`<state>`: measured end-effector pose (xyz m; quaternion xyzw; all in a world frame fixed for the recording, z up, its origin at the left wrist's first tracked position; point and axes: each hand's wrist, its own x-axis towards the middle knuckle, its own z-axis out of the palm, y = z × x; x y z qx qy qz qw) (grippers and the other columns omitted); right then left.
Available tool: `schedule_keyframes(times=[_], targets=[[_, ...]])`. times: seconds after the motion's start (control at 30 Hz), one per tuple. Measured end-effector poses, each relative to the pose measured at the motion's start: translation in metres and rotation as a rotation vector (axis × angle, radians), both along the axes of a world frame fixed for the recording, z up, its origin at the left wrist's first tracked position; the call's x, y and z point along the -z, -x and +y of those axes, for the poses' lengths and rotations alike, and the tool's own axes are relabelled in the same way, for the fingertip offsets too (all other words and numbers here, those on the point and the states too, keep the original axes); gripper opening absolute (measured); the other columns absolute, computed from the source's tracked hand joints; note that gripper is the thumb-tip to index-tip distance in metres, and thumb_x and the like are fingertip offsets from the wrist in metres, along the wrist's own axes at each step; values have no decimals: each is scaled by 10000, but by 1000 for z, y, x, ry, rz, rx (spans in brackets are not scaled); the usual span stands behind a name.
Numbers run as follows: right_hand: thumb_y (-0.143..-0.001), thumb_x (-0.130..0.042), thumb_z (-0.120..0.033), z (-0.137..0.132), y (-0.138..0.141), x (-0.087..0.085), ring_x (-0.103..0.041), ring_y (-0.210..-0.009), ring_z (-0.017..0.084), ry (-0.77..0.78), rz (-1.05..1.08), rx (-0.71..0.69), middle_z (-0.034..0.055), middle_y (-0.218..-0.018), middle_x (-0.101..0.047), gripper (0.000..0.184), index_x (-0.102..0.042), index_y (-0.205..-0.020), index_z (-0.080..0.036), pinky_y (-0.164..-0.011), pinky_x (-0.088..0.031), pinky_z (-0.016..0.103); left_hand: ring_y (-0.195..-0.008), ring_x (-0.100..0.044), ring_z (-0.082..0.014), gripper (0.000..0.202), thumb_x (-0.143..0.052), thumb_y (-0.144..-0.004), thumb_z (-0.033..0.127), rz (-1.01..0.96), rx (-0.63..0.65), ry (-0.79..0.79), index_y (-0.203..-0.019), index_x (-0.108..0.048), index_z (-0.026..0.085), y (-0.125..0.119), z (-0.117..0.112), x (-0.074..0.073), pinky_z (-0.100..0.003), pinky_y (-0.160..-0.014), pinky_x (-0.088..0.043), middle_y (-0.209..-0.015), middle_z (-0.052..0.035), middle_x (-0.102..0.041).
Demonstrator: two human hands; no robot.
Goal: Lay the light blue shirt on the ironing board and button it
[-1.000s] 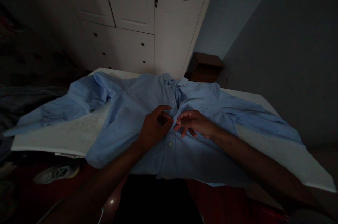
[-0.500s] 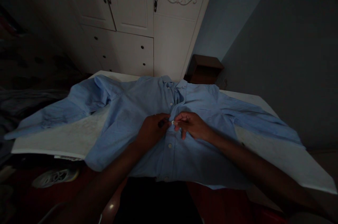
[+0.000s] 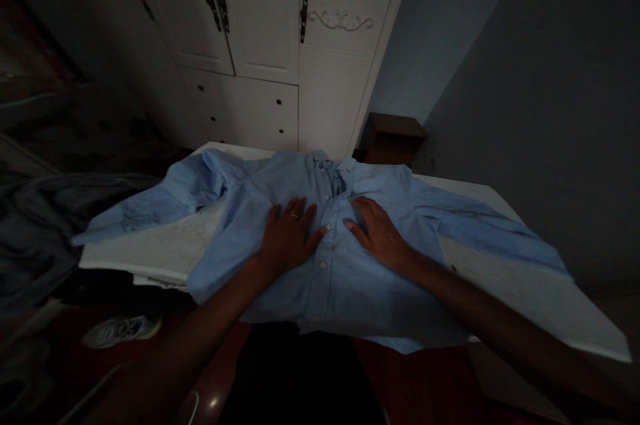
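A light blue button-up shirt lies front side up, its sleeves spread to both sides. My left hand rests flat on the shirt's chest, fingers spread, a ring on one finger. Its thumb reaches to a white button on the front strip. To the right of that strip, my right hand lies on the cloth with its fingers apart and nothing held. A lower button shows below the hands. Near the collar the front gapes a little.
Under the shirt is a white table. Behind it stands a white wardrobe with dark handles, and a small brown cabinet sits by the wall. Dark cloth is heaped at left. A shoe lies on the red floor.
Both hands have let go of the button they pinched at the front strip. They have moved apart and now lie open on the cloth. The view has shifted slightly.
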<state>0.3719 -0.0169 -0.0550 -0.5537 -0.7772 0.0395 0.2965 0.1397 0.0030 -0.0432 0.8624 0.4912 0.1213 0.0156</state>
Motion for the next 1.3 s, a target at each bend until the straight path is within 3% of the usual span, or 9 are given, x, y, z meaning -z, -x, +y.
schedule_keyframes(times=[0.1,0.23,0.47,0.67,0.9,1.07,1.17,1.3], targets=[[-966,-370,-529,-11,-18,8,-405,-1357,322,38,-235,49,222,-1442,-447,603,-487,-1363,-91,-1113,-356,501,-1453,-237,-308,732,-303,-911,664,34,0,29,-1467,-384,194,5,1,1,-523,-1161,-170,-1553,-139,-319],[-989,-263,-551,-18,-36,13,-318,-1422,295,108,-386,74,192,-1517,-366,648,-426,-1436,-112,-1163,-258,513,-1463,-201,-319,806,-302,-883,715,58,10,50,-1486,-350,182,7,2,1,-531,-1171,-132,-1564,-158,-280],[-986,-247,-571,-20,-42,11,-262,-1446,290,151,-397,59,169,-1549,-306,650,-363,-1482,-167,-1159,-243,538,-1452,-216,-357,892,-330,-843,761,30,19,55,-1486,-345,143,10,3,5,-564,-1158,-126,-1547,-216,-281],[-983,-271,-574,-20,-46,16,-280,-1439,296,135,-386,67,153,-1553,-308,633,-348,-1489,-202,-1150,-253,546,-1453,-217,-352,875,-385,-831,752,-29,31,43,-1472,-373,156,13,3,8,-554,-1164,-112,-1539,-202,-314],[-990,-296,-526,-27,-19,-2,-359,-1394,329,77,-400,53,215,-1498,-386,623,-450,-1421,-103,-1136,-306,527,-1388,-370,-309,538,-371,-956,503,-122,101,-11,-1319,-546,147,20,5,4,-562,-1144,-213,-1453,-183,-462],[-979,-364,-512,-54,15,-17,-355,-1401,309,8,-315,-75,171,-1519,-370,600,-386,-1466,-163,-1136,-336,515,-1201,-555,-209,368,-377,-955,323,-434,196,-24,-1138,-647,152,31,10,-4,-422,-1053,-422,-1271,-127,-622],[-969,-386,-522,-75,20,-22,-348,-1408,297,16,-259,-93,132,-1535,-355,617,-315,-1502,-219,-1133,-351,521,-1078,-608,-194,326,-404,-930,294,-627,101,-131,-1070,-668,163,51,-4,-12,-384,-990,-469,-1134,-101,-676],[-957,-387,-542,-102,-2,-22,-347,-1409,294,33,-159,54,106,-1540,-351,638,-282,-1510,-243,-1140,-345,525,-953,-640,-199,285,-483,-886,335,-856,-320,-286,-1014,-675,168,98,-50,-12,-352,-884,-511,-1047,-84,-692]])
